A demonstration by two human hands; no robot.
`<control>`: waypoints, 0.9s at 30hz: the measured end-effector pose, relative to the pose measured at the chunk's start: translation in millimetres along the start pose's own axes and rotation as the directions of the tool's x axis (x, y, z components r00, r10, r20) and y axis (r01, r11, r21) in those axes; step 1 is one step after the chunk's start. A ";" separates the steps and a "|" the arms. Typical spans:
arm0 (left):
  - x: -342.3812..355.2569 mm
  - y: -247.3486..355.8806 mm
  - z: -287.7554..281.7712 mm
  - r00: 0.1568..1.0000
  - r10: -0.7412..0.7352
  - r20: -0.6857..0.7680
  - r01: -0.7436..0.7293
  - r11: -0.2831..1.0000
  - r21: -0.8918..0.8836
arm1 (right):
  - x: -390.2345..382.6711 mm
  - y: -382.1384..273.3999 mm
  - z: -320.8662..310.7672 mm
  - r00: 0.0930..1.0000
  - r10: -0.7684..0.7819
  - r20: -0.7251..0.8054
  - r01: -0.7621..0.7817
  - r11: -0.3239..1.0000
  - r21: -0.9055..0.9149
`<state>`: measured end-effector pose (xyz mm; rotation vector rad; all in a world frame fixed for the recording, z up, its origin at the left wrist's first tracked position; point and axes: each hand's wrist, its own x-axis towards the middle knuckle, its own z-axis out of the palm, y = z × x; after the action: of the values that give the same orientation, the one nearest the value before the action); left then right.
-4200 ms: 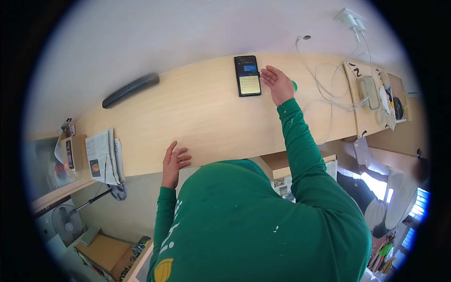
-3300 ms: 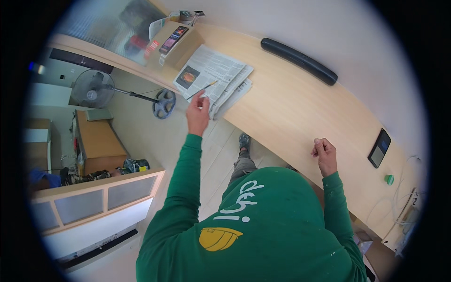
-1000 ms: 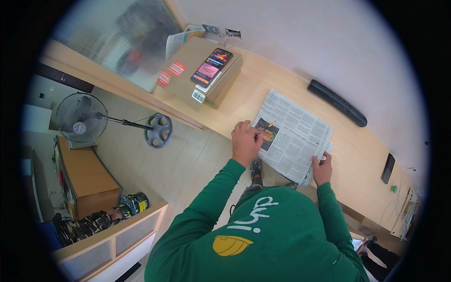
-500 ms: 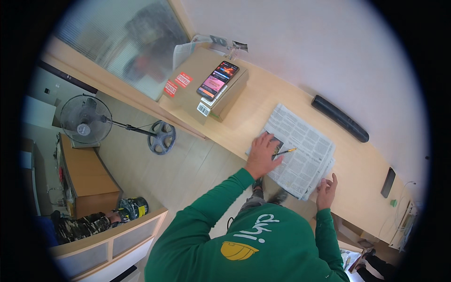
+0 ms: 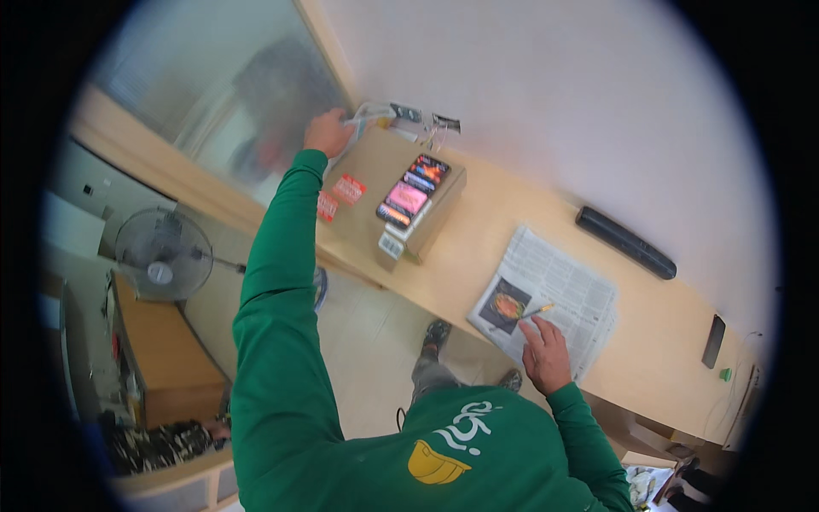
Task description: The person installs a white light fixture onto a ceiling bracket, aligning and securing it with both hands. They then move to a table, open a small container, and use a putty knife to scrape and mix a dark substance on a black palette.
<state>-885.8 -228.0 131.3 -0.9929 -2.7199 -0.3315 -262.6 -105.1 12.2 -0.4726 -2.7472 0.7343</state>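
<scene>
Pen (image 5: 536,312) (or thin brush, too small to tell) lies on the folded newspaper (image 5: 565,277), beside its food photo (image 5: 507,303), on the worktop (image 5: 490,213). Its long axis slants from lower left to upper right, yellow end up right.

Our right hand (image 5: 547,357) is by far the nearer one: over the paper's near edge, fingertips just short of the pen or on it, we can't tell which. Fingers extended and slightly parted, clamped on nothing we can see. So the pen lies just past those fingertips, crosswise to them.

Our left hand (image 5: 328,132) is well apart from the right, arm stretched up left to the far side of the cardboard box (image 5: 362,224). Fingers are at the whitish sheet (image 5: 363,119) behind it; blurred, can't tell if they grip. Box sits left of the newspaper, a bit of worktop between, with a lit phone (image 5: 415,189) on top.

Further out: black bar-shaped case (image 5: 625,243) past the paper by the wall, dark phone (image 5: 713,341) and small green round thing (image 5: 725,375) off right.
</scene>
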 end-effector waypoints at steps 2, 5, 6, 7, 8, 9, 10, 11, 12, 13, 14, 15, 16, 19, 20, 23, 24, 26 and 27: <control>36.0 -24.4 16.2 0.982 0.081 0.168 -0.089 0.995 0.042 | 10.8 7.2 23.2 1.000 0.029 0.009 -0.028 0.998 -0.050; 63.5 -37.1 31.3 0.927 0.112 0.358 -0.155 0.983 0.093 | 19.6 10.0 31.8 0.993 0.118 0.026 -0.114 0.985 -0.127; 71.0 -34.8 21.9 0.907 0.117 0.405 -0.177 0.978 0.114 | 20.9 7.6 33.3 0.987 0.158 0.019 -0.153 0.977 -0.150; 70.8 -38.8 10.5 0.943 0.136 0.303 -0.174 0.979 0.103 | 22.3 6.1 36.2 0.983 0.180 0.016 -0.175 0.971 -0.164; 65.6 -47.0 -6.7 0.969 0.151 0.194 -0.171 0.981 0.092 | 25.5 5.4 39.1 0.980 0.200 0.010 -0.195 0.965 -0.176; 61.9 -53.9 -23.1 0.986 0.146 0.083 -0.154 0.982 0.105 | 29.0 5.9 40.8 0.977 0.215 0.003 -0.211 0.958 -0.192; 56.9 -58.0 -43.5 0.990 0.138 -0.032 -0.133 0.984 0.119 | 32.2 6.6 43.5 0.977 0.214 -0.026 -0.215 0.959 -0.185; 50.0 -55.6 -69.2 0.982 0.154 -0.108 -0.138 0.980 0.141 | 34.9 7.3 43.3 0.973 0.230 -0.018 -0.229 0.953 -0.198; 41.0 -51.1 -99.2 0.968 0.169 -0.186 -0.138 0.976 0.169 | 37.8 7.8 43.6 0.970 0.243 -0.012 -0.240 0.949 -0.206; 29.5 -44.5 -128.2 0.945 0.171 -0.279 -0.121 0.975 0.188 | 42.2 6.3 43.4 0.968 0.252 -0.006 -0.248 0.945 -0.215; 15.7 -34.0 -152.7 0.913 0.172 -0.369 -0.102 0.974 0.201 | 48.1 3.7 40.7 0.976 0.205 -0.068 -0.215 0.942 -0.257; 1.3 -20.0 -172.0 0.890 0.166 -0.426 -0.136 0.986 0.100 | 48.8 3.7 36.8 0.950 0.269 -0.157 -0.297 0.934 -0.199; -13.1 -2.3 -188.5 0.863 0.155 -0.481 -0.176 0.984 0.001 | 47.7 5.2 31.9 0.911 0.332 -0.244 -0.371 0.919 -0.132; -56.7 52.1 -213.7 0.675 0.396 -0.622 -0.552 0.831 -0.070 | 59.6 -6.6 6.5 0.705 0.539 -0.462 -0.473 0.842 0.260; -67.4 69.6 -212.4 0.536 0.531 -0.656 -0.709 0.705 -0.009 | 62.5 -7.2 -5.2 0.617 0.554 -0.559 -0.413 0.833 0.369; -126.3 156.0 -170.1 0.342 0.753 -0.562 -0.937 0.224 -0.269 | 53.0 -17.1 -53.3 0.294 0.768 -0.569 -0.090 0.615 0.783; -157.6 185.8 -147.2 0.312 0.805 -0.505 -0.924 0.133 -0.359 | 56.0 -35.1 -69.5 0.220 0.760 -0.612 -0.024 0.631 0.775; -213.1 249.4 -91.4 0.208 0.893 -0.398 -0.884 -0.002 -0.467 | 28.9 -32.0 -96.7 0.039 0.728 -0.684 0.048 0.682 0.729; -243.6 269.0 -45.0 0.199 0.912 -0.358 -0.843 -0.027 -0.538 | 45.6 -62.5 -107.9 -0.083 0.692 -0.717 0.007 0.720 0.694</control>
<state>-522.6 -187.1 139.9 -2.7385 -1.2627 -0.9661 -284.1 -92.3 142.6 -1.1132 -0.8807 0.7230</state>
